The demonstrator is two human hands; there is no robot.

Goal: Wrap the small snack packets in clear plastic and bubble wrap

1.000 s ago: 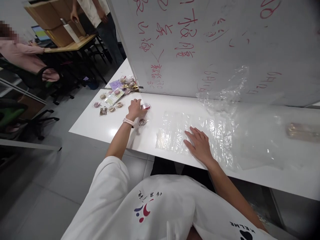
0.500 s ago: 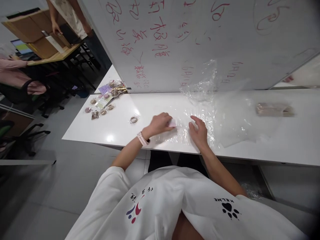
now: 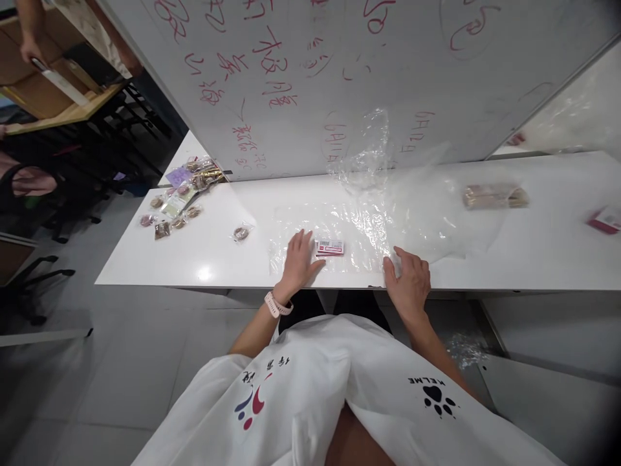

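So, a small white-and-red barcoded box (image 3: 330, 247) lies on clear plastic wrap (image 3: 361, 223), 2 o'clock from the splayed left hand (image 3: 297, 262); right hand (image 3: 410, 281) gapes loosely. Clear packet (image 3: 241, 233) at left hand's 10 o'clock holds something round, brownish.

The white table (image 3: 140, 262) carries, at its left end, a group of small wrapped packets (image 3: 163, 230) — one single packet (image 3: 241, 233) lies apart. Clear plastic sheeting (image 3: 372, 226) covers the middle; at the far right lies a red-and-white item (image 3: 606, 221).
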